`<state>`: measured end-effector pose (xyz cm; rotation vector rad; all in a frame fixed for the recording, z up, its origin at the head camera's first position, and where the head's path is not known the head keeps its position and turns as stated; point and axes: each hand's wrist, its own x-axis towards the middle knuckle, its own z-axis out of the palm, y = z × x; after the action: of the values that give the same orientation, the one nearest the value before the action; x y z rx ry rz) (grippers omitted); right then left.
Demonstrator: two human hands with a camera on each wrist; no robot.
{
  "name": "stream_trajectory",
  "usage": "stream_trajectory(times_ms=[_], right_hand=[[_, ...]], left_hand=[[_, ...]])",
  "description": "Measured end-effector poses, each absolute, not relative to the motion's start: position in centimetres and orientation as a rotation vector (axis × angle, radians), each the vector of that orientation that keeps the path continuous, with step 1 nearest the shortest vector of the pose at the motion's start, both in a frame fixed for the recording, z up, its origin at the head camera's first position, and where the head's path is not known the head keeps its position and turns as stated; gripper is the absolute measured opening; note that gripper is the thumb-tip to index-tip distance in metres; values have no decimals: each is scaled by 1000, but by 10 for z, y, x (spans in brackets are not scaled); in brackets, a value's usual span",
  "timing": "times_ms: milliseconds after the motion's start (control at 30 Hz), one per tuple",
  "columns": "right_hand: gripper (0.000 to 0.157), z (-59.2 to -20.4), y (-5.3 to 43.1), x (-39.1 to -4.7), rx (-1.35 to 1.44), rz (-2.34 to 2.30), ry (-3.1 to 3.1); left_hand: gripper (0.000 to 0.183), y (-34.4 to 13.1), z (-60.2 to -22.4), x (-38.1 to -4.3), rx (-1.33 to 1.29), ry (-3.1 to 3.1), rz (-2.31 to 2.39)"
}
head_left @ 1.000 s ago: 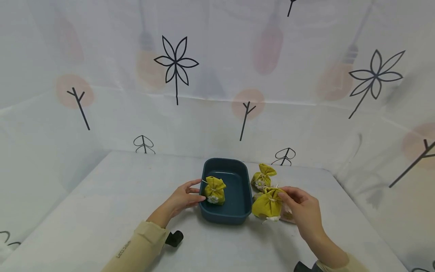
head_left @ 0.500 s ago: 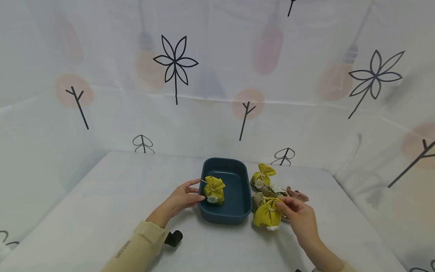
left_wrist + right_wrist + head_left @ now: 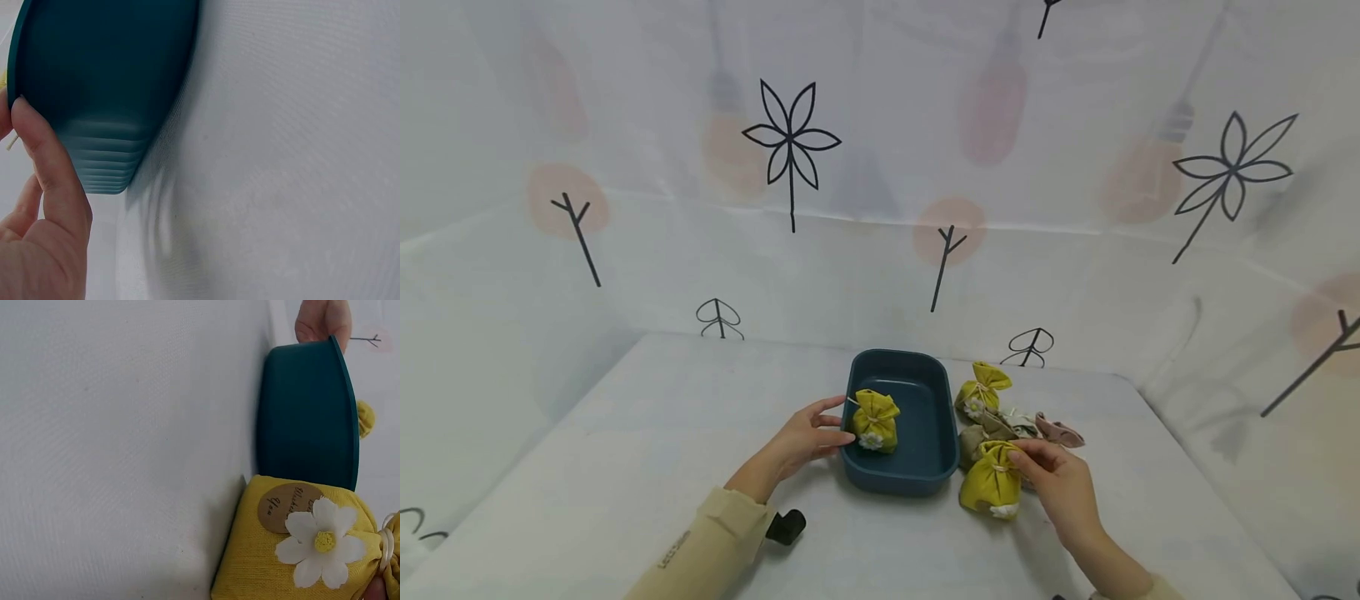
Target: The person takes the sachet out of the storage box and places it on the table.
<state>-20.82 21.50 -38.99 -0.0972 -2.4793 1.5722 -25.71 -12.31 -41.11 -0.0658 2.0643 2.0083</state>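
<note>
My left hand (image 3: 805, 437) holds the left rim of a dark teal rectangular box (image 3: 917, 433); in the left wrist view its fingertips pinch the box's edge. Inside that box, against the left wall, stands a yellow drawstring pouch (image 3: 874, 412) with a white flower. To the right of the box, my right hand (image 3: 1063, 487) pinches the gathered neck of another yellow drawstring pouch (image 3: 985, 483). In the right wrist view this pouch (image 3: 250, 562) shows a white flower (image 3: 322, 544) and a round brown tag (image 3: 281, 509), its base at the white tabletop.
Behind the held pouch are a third yellow pouch (image 3: 981, 390), an olive one (image 3: 972, 442) and a pink one (image 3: 1060, 432), bunched beside the box. A black object (image 3: 786, 527) shows by the left sleeve. Patterned white cloth (image 3: 865, 275) hangs behind the table.
My right hand has brought the yellow pouch toward me and down to the tabletop, uncovering the olive and pink pouches behind. The left hand and box have stayed in place.
</note>
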Motion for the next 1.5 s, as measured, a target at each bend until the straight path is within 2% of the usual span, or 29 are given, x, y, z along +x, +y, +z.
stream_trajectory(times_ms=[267, 733, 1033, 1500], right_hand=[[29, -381, 215, -204, -36, 1554, -2479], [23, -367, 206, -203, 119, 1512, -2376], [28, -362, 193, -202, 170, 1603, -2348], [26, -359, 172, -204, 139, 1681, -2388]], left_hand=[[71, -122, -411, -257, -73, 2076, 2001], [71, -121, -410, -256, -66, 2068, 2015], [72, -122, -412, -256, -62, 2058, 2005], [72, -122, -413, -258, -72, 2063, 2009]])
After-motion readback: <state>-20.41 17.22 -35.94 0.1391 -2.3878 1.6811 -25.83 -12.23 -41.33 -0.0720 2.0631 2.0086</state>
